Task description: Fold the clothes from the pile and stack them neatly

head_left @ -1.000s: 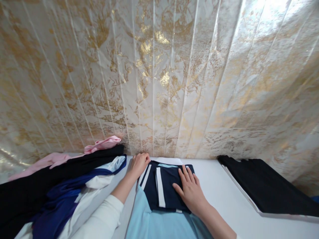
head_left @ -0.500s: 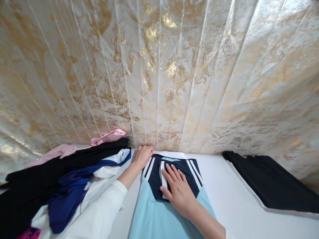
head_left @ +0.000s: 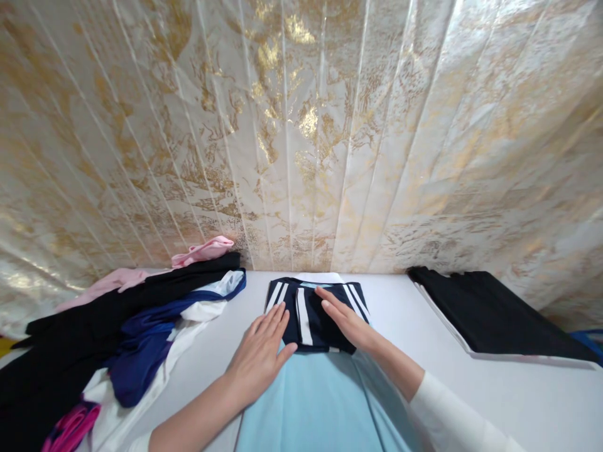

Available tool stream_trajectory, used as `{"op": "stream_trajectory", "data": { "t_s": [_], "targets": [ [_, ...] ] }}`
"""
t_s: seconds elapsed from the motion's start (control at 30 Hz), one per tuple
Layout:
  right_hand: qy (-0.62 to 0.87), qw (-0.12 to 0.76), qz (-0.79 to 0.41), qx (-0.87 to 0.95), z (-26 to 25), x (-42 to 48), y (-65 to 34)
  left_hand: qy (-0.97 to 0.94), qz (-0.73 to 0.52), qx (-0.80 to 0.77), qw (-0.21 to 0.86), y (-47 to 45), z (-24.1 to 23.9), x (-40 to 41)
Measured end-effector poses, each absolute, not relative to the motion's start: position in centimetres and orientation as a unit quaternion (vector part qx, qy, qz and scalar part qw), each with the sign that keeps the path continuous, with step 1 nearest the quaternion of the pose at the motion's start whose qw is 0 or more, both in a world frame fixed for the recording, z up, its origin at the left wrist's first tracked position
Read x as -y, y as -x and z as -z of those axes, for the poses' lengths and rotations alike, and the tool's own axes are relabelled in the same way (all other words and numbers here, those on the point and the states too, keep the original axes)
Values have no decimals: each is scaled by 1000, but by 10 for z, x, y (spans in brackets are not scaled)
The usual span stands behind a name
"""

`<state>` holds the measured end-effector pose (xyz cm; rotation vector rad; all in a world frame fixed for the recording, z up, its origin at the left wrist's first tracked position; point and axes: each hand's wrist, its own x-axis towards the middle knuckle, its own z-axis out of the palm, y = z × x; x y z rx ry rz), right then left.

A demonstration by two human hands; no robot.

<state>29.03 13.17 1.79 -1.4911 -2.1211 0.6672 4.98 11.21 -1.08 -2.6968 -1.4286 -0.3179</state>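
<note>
A light blue garment [head_left: 311, 402] with a navy upper part and white stripes lies flat in front of me, its sides folded in. A navy folded section with a white band [head_left: 305, 317] rests on its upper middle. My left hand [head_left: 261, 351] lies flat on the garment's left side, fingers stretched towards the navy part. On the right of the navy part, my right hand [head_left: 346, 317] rests with its fingers extended and edge tilted down. Neither hand grips the cloth. The garment's lower end runs out of view at the bottom.
At the left lies a loose heap of clothes: black trousers-like cloth [head_left: 122, 314], a blue piece [head_left: 141, 351], pink cloth [head_left: 202, 251] and white cloth [head_left: 155, 383]. A folded black stack [head_left: 499, 317] lies at the right on the white table [head_left: 532, 408]. A gold-patterned curtain [head_left: 301, 138] hangs behind.
My left hand has moved from the garment's far left corner down onto its left side. My right hand has shifted right, off the white band. The view has tilted slightly.
</note>
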Motion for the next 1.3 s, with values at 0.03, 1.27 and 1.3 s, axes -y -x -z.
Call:
{"op": "stream_trajectory", "data": {
  "t_s": [0.03, 1.27, 1.3],
  "targets": [
    [545, 229, -234, 772, -19, -132, -298, 875, 104, 470, 42, -52, 11, -113],
    [611, 80, -53, 786, -4, -108, -309, 912, 119, 393, 1, -111, -21, -74],
    [608, 74, -61, 789, -5, -110, -312, 931, 116, 345, -15, -116, -25, -59]
  ]
}}
